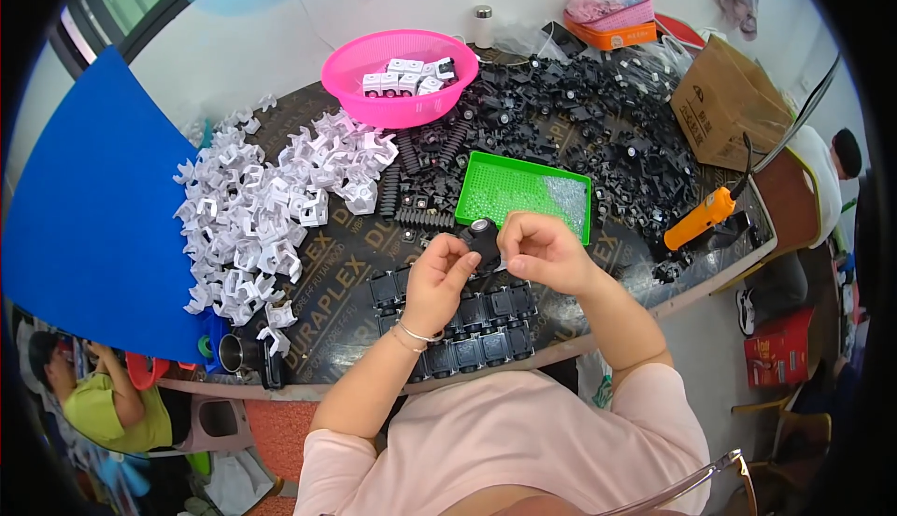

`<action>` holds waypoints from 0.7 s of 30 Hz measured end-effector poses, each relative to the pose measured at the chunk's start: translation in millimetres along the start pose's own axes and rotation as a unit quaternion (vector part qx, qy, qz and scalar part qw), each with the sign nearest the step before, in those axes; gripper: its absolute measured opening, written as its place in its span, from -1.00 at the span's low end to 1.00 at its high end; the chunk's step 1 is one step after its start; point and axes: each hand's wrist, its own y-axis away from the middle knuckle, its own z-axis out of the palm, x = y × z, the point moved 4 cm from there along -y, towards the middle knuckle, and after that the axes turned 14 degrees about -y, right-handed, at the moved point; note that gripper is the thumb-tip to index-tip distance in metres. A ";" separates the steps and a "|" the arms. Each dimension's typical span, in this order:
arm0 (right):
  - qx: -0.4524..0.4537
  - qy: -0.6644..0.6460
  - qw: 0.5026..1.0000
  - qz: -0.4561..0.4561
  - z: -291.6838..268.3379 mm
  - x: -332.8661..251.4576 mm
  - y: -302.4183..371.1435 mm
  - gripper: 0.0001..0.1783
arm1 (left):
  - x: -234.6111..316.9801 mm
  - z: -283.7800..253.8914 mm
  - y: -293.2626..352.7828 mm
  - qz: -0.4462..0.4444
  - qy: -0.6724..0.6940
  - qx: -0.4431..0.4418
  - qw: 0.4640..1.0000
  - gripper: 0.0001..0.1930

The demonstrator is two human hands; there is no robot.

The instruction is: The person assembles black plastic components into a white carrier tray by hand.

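Note:
In front of my chest, my left hand point(437, 282) is closed, thumb and fingers pinching a small black plastic part point(479, 235) with a round, pale-centred disc on top. Right beside it is my right hand point(549, 252), fingers curled and thumb pressed toward the forefinger at the part's edge; whatever sits in that pinch is too small to name. Below both hands, rows of square black plastic parts point(478, 351) lie lined up on the table, partly covered by my left forearm. Just beyond my fingers stands a green tray point(534, 165) with tiny clear pieces in it.
White plastic parts point(252, 207) are heaped at the left, black parts point(598, 109) at the far right. A pink basket point(392, 116) holds white blocks. An orange corded tool point(699, 220) and a cardboard box point(727, 109) stand right. Another person point(112, 404) sits lower left.

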 end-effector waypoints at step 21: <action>0.050 -0.075 0.996 0.025 -17.5 8.6 -1.4 -0.77 | -6.8 -1.9 -1.6 -0.061 0.046 0.006 0.997 -0.91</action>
